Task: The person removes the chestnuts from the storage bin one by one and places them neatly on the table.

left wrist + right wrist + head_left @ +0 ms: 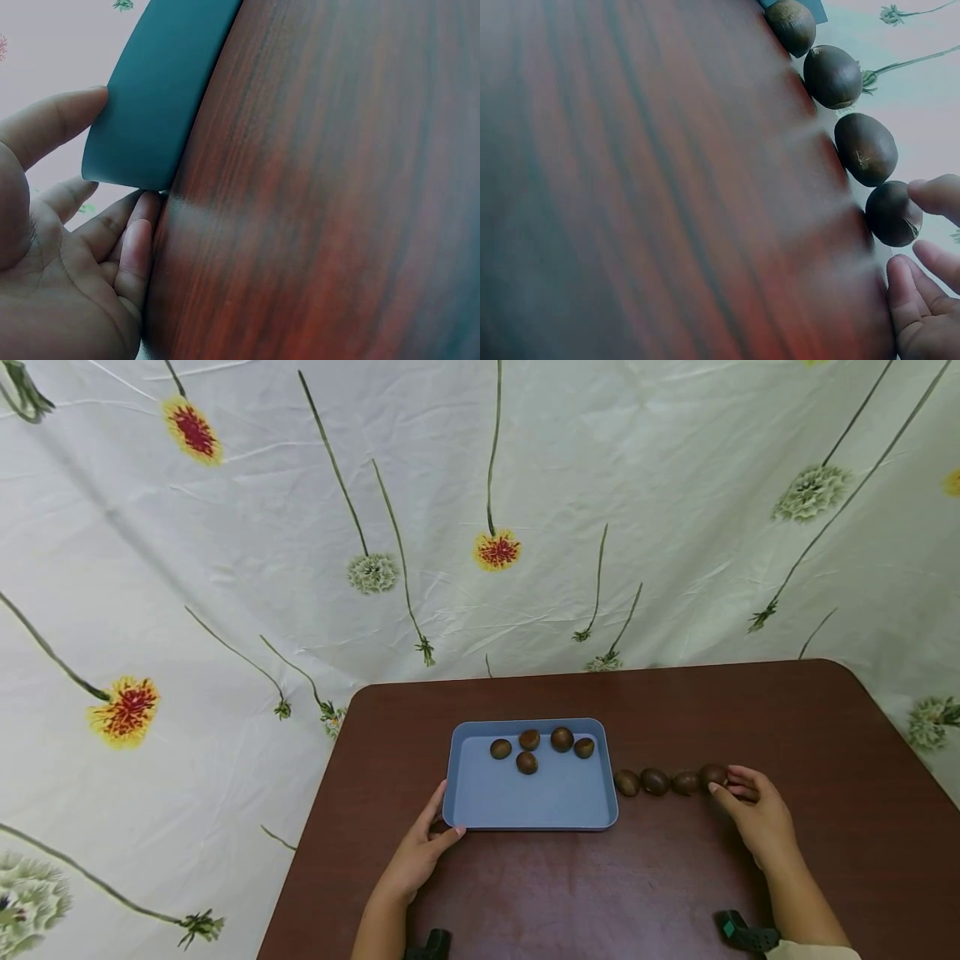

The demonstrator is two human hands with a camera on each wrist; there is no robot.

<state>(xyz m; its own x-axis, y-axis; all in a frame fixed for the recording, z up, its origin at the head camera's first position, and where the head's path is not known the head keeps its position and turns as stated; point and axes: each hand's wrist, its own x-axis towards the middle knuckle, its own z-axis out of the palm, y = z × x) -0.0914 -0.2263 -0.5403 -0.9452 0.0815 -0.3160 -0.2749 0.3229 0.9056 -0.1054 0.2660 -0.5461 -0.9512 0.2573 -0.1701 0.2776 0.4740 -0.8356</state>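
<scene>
Because It Is Round, Grip the Nut by Its Sides

Since the end nut (713,775) looks hard-shelled, smooth and rounded, expect a light, stiff item that is unlikely to dent but apt to roll or slip. Take hold across its widest sides, thumb and fingertips opposed; avoid an off-centre push, which could drive it into its neighbour.

Nearest, the left hand (420,852) holds the blue tray (525,802) at its near left corner, thumb at the near edge, fingers at the left side. The tray should handle as light and rigid; its rim gives the best hold. The right hand (761,814) is narrowed on the end nut, gripping it between thumb and fingers.

From that nut, three other row nuts (655,782) extend leftward on the table (570,893), closely spaced. The leftmost lies just beside the tray's right wall; whether it touches cannot be told.

Farther off, five tray nuts (527,763) lie loose in the tray's far half, well apart from the right hand. Flower-printed cloth (247,552) shows beyond the table's far edge.
</scene>
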